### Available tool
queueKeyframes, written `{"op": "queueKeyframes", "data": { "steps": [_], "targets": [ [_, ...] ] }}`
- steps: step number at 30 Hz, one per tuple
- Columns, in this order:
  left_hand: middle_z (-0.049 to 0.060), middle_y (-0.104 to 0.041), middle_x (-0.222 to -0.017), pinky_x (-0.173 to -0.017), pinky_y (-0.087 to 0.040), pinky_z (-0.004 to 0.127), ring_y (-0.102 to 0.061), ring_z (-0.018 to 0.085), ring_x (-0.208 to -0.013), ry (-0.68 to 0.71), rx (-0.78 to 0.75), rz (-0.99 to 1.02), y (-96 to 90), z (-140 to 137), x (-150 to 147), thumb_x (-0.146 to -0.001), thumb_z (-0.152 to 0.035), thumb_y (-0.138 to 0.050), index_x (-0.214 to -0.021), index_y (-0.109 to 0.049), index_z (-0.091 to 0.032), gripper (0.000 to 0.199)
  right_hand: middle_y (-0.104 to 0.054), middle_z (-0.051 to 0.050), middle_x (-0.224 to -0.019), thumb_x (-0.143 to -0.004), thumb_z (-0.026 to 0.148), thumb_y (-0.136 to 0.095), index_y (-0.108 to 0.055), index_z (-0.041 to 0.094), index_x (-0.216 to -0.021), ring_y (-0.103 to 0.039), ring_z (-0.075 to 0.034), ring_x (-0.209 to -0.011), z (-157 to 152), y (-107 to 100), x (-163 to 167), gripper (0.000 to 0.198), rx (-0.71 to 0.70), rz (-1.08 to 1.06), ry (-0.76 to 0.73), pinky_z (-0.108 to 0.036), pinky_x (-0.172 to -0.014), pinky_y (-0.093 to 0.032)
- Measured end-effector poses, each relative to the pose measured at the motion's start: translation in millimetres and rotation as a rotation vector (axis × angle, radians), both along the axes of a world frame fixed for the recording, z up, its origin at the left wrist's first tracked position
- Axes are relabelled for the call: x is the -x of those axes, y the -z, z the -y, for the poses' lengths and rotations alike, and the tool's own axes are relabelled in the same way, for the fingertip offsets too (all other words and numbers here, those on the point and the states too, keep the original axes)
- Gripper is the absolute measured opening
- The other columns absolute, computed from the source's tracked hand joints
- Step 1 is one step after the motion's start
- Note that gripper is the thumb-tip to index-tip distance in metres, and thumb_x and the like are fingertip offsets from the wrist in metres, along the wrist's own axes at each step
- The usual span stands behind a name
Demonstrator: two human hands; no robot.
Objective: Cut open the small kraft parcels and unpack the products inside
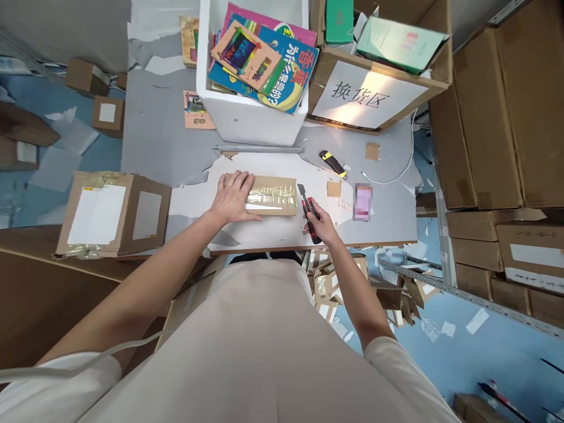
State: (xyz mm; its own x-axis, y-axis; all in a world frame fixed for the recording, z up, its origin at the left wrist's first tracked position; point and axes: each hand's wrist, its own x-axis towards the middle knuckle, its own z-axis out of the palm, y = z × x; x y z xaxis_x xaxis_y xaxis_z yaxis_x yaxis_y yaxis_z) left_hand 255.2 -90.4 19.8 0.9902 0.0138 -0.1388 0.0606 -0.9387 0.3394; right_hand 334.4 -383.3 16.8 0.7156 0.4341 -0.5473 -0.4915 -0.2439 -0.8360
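Grey tabletop [158,147] bears the long, brown, tape-sealed cardboard box [277,198] under the spread left hand [232,197]; the right hand [323,224] is wrapped around 1 red-and-black box cutter [312,229]. Shallow strokes away from the left hand seem safest.

Matt cardboard box [277,181] (its tape [272,194] glossy), metal cutter blade [302,190], smooth foam bin [258,126]

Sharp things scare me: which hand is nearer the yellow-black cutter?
Right hand, below the yellow-black cutter in the picture, holding a red-black knife. The left hand is farther left, on the cardboard box.
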Motion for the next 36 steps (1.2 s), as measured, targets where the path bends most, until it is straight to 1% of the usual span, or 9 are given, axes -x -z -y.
{"op": "queueKeyframes", "data": {
  "steps": [6, 12, 17, 21, 24, 26, 29, 32, 36],
  "targets": [
    [0.024, -0.034, -0.146, -0.113, -0.003, 0.059, -0.025, 0.046, -0.136, -0.021, 0.033, 0.024, 3.4, -1, -2, -0.055, -0.072, -0.069, -0.149, -0.023, -0.010, 0.122, -0.062, 0.005, -0.078, -0.082, 0.037, -0.065, -0.034, 0.030, -0.147, -0.058, -0.007, -0.047, 1, -2, -7, 0.072, -0.033, -0.029, -0.069, -0.021, -0.043, -0.051],
    [0.022, -0.038, -0.144, -0.113, -0.003, 0.060, -0.029, 0.045, -0.134, -0.067, 0.042, 0.044, 6.7, 3, 0, -0.054, -0.068, -0.072, -0.147, -0.027, -0.013, 0.117, -0.061, 0.007, -0.068, -0.082, 0.027, -0.065, -0.041, 0.027, -0.144, -0.054, -0.005, -0.040, 14, -12, -43, 0.067, 0.056, 0.047, -0.320, -0.018, -0.038, -0.047],
    [0.022, -0.039, -0.143, -0.113, -0.005, 0.060, -0.030, 0.044, -0.132, -0.072, 0.055, 0.073, 9.3, 5, 1, -0.056, -0.066, -0.071, -0.147, -0.027, -0.012, 0.114, -0.065, 0.006, -0.064, -0.080, 0.020, -0.067, -0.052, 0.026, -0.137, -0.049, -0.004, -0.036, 19, -19, -43, 0.059, 0.096, -0.018, -0.591, -0.016, -0.032, -0.040],
    [0.022, -0.036, -0.146, -0.113, -0.003, 0.059, -0.028, 0.045, -0.135, -0.063, 0.045, 0.067, 10.7, 4, 3, -0.058, -0.066, -0.070, -0.149, -0.024, -0.013, 0.115, -0.066, 0.005, -0.068, -0.081, 0.023, -0.065, -0.052, 0.029, -0.136, -0.050, -0.005, -0.037, 36, -26, -32, 0.058, 0.139, 0.006, -0.571, -0.017, -0.033, -0.041],
    [0.023, -0.033, -0.149, -0.114, -0.001, 0.059, -0.025, 0.044, -0.138, -0.058, 0.024, 0.049, 8.3, 4, 4, -0.059, -0.067, -0.069, -0.150, -0.021, -0.012, 0.117, -0.065, 0.004, -0.071, -0.082, 0.028, -0.062, -0.048, 0.028, -0.139, -0.051, -0.007, -0.040, 61, -24, -25, 0.059, 0.224, 0.042, -0.453, -0.021, -0.037, -0.044],
    [0.023, -0.029, -0.152, -0.113, 0.001, 0.060, -0.022, 0.044, -0.139, -0.054, 0.007, 0.025, 4.8, 4, 4, -0.061, -0.070, -0.066, -0.151, -0.019, -0.012, 0.117, -0.065, 0.002, -0.075, -0.085, 0.031, -0.056, -0.041, 0.027, -0.144, -0.053, -0.010, -0.044, 73, -14, -20, 0.061, 0.336, 0.121, -0.304, -0.026, -0.044, -0.050],
    [0.022, -0.023, -0.155, -0.110, 0.004, 0.064, -0.015, 0.046, -0.142, -0.061, -0.014, 0.022, 0.0, 6, 9, -0.065, -0.075, -0.059, -0.151, -0.019, -0.014, 0.114, -0.065, -0.005, -0.095, -0.086, 0.025, -0.050, -0.038, 0.026, -0.146, -0.061, -0.017, -0.069, 70, 16, -10, 0.062, 0.567, 0.323, -0.171, -0.036, -0.072, -0.055],
    [0.021, -0.022, -0.156, -0.110, 0.004, 0.065, -0.013, 0.044, -0.144, -0.066, -0.023, 0.059, 0.8, 8, 19, -0.072, -0.074, -0.053, -0.151, -0.022, -0.017, 0.102, -0.054, -0.014, -0.121, -0.082, 0.016, -0.050, -0.042, 0.024, -0.144, -0.056, -0.027, -0.106, 54, 52, 0, 0.064, 0.734, 0.489, -0.186, -0.047, -0.099, -0.042],
    [0.021, -0.028, -0.153, -0.113, -0.002, 0.061, -0.020, 0.038, -0.144, -0.064, 0.013, 0.115, 9.4, 10, 35, -0.082, -0.063, -0.048, -0.147, -0.029, -0.016, 0.082, -0.047, -0.014, -0.124, -0.083, 0.015, -0.048, -0.046, 0.026, -0.139, -0.042, -0.031, -0.122, 44, 84, 10, 0.058, 0.731, 0.523, -0.152, -0.056, -0.107, -0.029]
  ]
}}
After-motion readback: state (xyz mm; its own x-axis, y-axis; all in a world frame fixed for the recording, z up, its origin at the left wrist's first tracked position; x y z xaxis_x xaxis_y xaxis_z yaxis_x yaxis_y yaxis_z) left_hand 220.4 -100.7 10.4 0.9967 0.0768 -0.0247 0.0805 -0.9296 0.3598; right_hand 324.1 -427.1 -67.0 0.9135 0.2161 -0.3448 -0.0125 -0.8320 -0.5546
